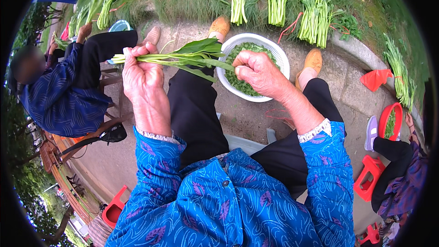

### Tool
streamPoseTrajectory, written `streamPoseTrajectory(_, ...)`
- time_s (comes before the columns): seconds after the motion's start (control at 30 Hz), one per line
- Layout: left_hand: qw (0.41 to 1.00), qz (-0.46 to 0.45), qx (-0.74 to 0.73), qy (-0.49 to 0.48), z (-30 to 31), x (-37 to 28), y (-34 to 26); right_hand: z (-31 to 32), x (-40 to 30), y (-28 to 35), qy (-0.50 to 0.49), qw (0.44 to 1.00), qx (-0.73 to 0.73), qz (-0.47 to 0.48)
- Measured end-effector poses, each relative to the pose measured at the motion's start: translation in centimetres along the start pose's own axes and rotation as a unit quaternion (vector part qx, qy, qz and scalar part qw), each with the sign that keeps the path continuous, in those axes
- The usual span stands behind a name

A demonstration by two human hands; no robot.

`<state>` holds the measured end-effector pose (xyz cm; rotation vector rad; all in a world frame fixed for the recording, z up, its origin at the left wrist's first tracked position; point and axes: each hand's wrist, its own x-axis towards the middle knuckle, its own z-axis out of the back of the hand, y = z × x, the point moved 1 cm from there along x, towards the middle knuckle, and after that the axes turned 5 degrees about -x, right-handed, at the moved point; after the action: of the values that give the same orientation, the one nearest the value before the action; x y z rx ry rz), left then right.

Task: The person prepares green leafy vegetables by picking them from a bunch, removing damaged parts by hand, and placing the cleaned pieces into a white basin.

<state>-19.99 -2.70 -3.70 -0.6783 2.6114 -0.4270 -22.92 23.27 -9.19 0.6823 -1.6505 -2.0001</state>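
My left hand (144, 70) is closed around a small bunch of leafy green stems (178, 56), cut ends to the left and leaves to the right. At the leaf end, my right hand (259, 72) pinches a leaf tip between thumb and fingers. Below the hands, a white plastic colander basket (283, 65) stands on the pavement between my feet. Loose green leaves (245, 87) fill much of it, and my right hand covers part of them.
Bundles of green stems (279, 0) lie along the grassy kerb, with red ties nearby. At left sits a person (68, 85) with stems. Someone at right sits by a red basin (381, 120) of leaves and a red stool (368, 175). A red bag (375, 79) lies by the kerb.
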Motion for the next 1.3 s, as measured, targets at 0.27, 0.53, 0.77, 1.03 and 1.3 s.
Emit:
streamPoseTrajectory(0.27, 0.999, -0.013, 0.024, -0.026, 1.5, 2.0, -1.9, 0.5, 0.1, -3.0, -0.063, 0.984, 0.076, -0.145)
streamPoseTrajectory(0.53, 0.998, -0.010, -0.018, -0.062, 0.5, 0.9, -2.3, 1.1, -0.3, -3.6, -0.068, 0.933, -0.337, -0.106)
streamPoseTrajectory(0.77, 0.998, -0.014, -0.038, -0.038, 1.6, 1.0, -2.6, 1.0, 0.7, -2.8, -0.071, 0.997, -0.038, -0.016)
streamPoseTrajectory(1.03, 0.997, 0.063, -0.030, -0.042, 1.1, 1.1, -1.8, 0.8, 0.8, -2.2, -0.078, 0.996, 0.032, 0.041)
streamPoseTrajectory(1.3, 0.996, 0.060, -0.042, -0.055, -0.2, 0.3, -0.9, 0.9, 1.0, -2.3, -0.074, 0.997, 0.008, -0.009)
